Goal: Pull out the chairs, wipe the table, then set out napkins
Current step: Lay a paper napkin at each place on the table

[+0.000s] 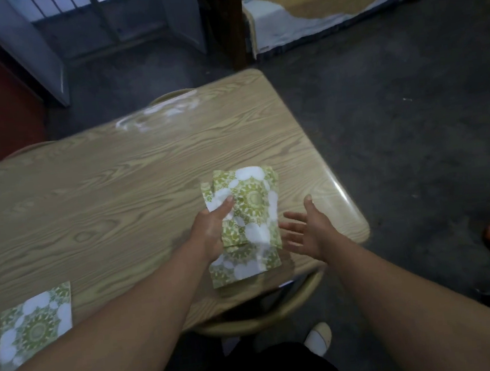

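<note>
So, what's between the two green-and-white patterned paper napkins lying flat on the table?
Head view: only bare wood-grain tabletop, with the left forearm crossing over it.

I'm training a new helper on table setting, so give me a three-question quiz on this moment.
1. True or false: the right hand is open, holding nothing.
2. The left hand grips: A a cloth, B a napkin stack, C a cup.
3. Fill in: ___ napkins lie flat on the table.
Key: 1 true; 2 B; 3 two, the near-left napkin and the napkin below the stack.
</note>
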`<control>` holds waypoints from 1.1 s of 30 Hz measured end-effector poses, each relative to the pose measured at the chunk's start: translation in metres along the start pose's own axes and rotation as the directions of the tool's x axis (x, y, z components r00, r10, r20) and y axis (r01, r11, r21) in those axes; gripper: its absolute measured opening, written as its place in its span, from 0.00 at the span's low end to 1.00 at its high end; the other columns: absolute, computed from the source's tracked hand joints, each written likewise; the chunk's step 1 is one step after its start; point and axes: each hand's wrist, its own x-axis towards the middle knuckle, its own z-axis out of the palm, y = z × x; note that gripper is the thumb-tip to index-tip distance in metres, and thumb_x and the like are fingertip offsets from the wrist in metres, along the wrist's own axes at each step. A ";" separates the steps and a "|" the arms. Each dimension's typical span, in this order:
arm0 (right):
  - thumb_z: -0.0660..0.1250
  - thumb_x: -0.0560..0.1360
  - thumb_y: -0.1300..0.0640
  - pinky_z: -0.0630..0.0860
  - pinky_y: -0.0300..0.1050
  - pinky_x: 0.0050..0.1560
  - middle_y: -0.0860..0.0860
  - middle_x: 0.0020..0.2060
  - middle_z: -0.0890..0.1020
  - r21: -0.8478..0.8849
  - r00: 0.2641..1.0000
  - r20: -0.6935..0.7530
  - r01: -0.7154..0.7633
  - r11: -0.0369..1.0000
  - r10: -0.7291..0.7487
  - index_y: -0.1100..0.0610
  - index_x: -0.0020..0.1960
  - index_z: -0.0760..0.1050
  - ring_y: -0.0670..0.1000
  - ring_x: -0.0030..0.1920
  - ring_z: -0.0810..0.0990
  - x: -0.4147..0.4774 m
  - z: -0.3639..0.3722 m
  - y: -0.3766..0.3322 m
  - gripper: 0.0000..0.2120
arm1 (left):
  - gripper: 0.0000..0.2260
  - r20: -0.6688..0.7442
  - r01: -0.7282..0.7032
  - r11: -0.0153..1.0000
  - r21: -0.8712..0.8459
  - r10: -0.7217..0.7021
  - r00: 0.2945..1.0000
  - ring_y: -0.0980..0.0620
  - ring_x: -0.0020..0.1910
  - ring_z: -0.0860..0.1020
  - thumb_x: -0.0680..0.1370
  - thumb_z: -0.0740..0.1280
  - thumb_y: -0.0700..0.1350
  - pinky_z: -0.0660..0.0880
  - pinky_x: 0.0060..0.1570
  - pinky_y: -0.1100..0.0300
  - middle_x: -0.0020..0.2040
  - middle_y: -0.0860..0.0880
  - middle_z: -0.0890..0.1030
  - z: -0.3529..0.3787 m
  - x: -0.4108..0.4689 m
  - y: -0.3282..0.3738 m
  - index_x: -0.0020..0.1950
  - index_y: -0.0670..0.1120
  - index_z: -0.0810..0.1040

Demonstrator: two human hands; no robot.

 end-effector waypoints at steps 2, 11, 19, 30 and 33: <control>0.48 0.76 0.31 0.77 0.55 0.51 0.58 0.51 0.82 0.075 0.997 0.066 -0.043 0.996 0.038 0.58 0.53 0.75 0.59 0.52 0.80 0.001 -0.028 -0.015 0.33 | 0.10 0.046 0.055 0.998 0.017 -0.056 0.997 0.44 0.51 0.82 0.75 0.71 0.43 0.77 0.57 0.45 0.51 0.42 0.84 0.029 0.000 -0.011 0.55 0.43 0.81; 0.72 0.72 0.62 0.80 0.57 0.47 0.59 0.45 0.84 -0.197 0.994 0.013 0.107 0.975 -0.107 0.64 0.61 0.76 0.59 0.42 0.83 -0.009 -0.135 -0.073 0.18 | 0.21 0.016 0.116 0.980 0.162 -0.120 0.993 0.41 0.50 0.83 0.69 0.77 0.44 0.79 0.54 0.44 0.51 0.40 0.84 0.147 0.015 -0.059 0.59 0.38 0.79; 0.76 0.69 0.65 0.79 0.44 0.34 0.59 0.50 0.84 -0.360 0.987 -0.039 0.134 0.923 -0.159 0.63 0.60 0.77 0.54 0.40 0.83 0.012 -0.184 -0.142 0.20 | 0.17 0.057 0.193 0.979 0.065 -0.196 0.979 0.38 0.53 0.82 0.75 0.70 0.49 0.77 0.55 0.41 0.55 0.39 0.83 0.226 0.041 -0.051 0.59 0.40 0.79; 0.77 0.66 0.67 0.80 0.49 0.45 0.60 0.51 0.83 -0.554 0.979 -0.015 0.160 0.817 -0.203 0.66 0.59 0.76 0.58 0.48 0.83 0.061 -0.230 -0.289 0.23 | 0.18 0.179 0.172 0.981 -0.087 -0.155 0.972 0.37 0.63 0.76 0.78 0.64 0.39 0.68 0.65 0.37 0.65 0.37 0.77 0.332 0.123 -0.008 0.68 0.38 0.72; 0.77 0.66 0.66 0.80 0.52 0.51 0.59 0.50 0.84 -0.624 0.968 0.018 0.206 0.754 -0.250 0.66 0.59 0.77 0.58 0.48 0.83 0.079 -0.234 -0.324 0.23 | 0.21 0.183 0.186 0.977 -0.106 -0.164 0.969 0.38 0.63 0.77 0.74 0.69 0.39 0.69 0.65 0.38 0.63 0.37 0.78 0.354 0.141 0.007 0.67 0.38 0.74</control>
